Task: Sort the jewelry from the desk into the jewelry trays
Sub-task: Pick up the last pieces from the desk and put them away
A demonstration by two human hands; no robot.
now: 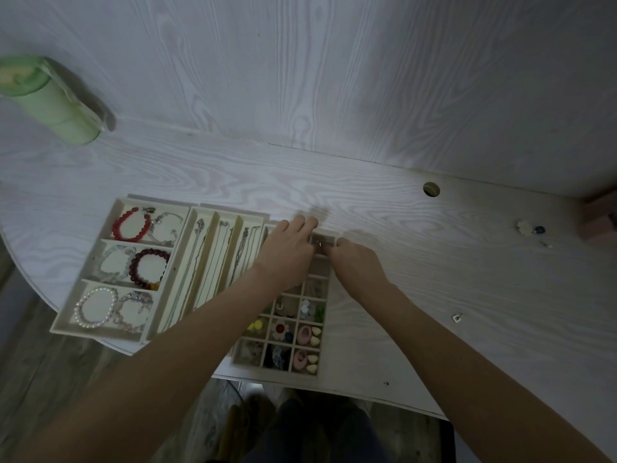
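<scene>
Just right of centre frame, I've got both hands meeting over the far end of the small-compartment tray (320, 332). My left hand (287, 250) lies across the tray's upper cells, its fingers (302, 223) stretched forward past the far rim and touching the worktop (434, 279). My right hand (354, 259) comes in from the right, its fingers (341, 242) curled inward at the tray's top right cell. Between the two hands, in that cell, sits a tiny glinting piece (320, 244), right at the fingertips of both; whether either hand actually pinches it I cannot tell, it's too small and dim. Lower cells of that tray hold small coloured earrings and charms. Left of it lies the necklace tray (187, 282) with thin chains in long slots, and further left the bracelet tray (85, 285) with beaded bracelets. Over at the right of the frame, loose pieces wait on the worktop: a small square pendant (457, 317) lower down, and a pale flower piece (525, 226) with a dark bead (539, 229) just beside it. Upper left stands a green cylinder container (50, 98).
</scene>
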